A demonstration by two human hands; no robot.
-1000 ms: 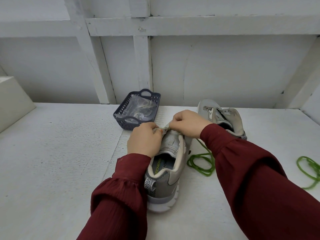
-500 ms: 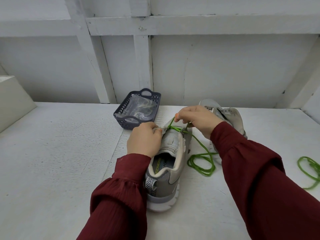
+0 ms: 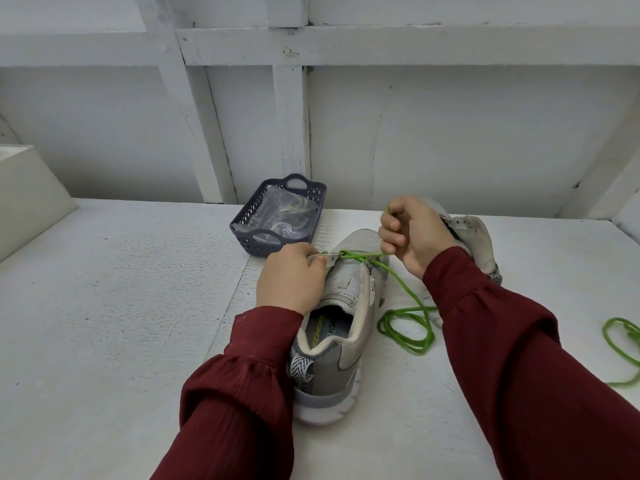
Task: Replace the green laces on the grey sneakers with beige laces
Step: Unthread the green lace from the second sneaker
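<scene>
Though lower before, right hand [image 3: 412,233] higher.

The 2nd sneaker [image 3: 478,237] is largely covered by the right hand [image 3: 415,237], a loose green lace [image 3: 618,344] is cut off by the right edge, and the contents of the basket [image 3: 251,245] cannot be made out

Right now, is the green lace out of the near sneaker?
Partly in. The green lace crosses front eyelets of the near sneaker; the right hand grips one end.
</scene>
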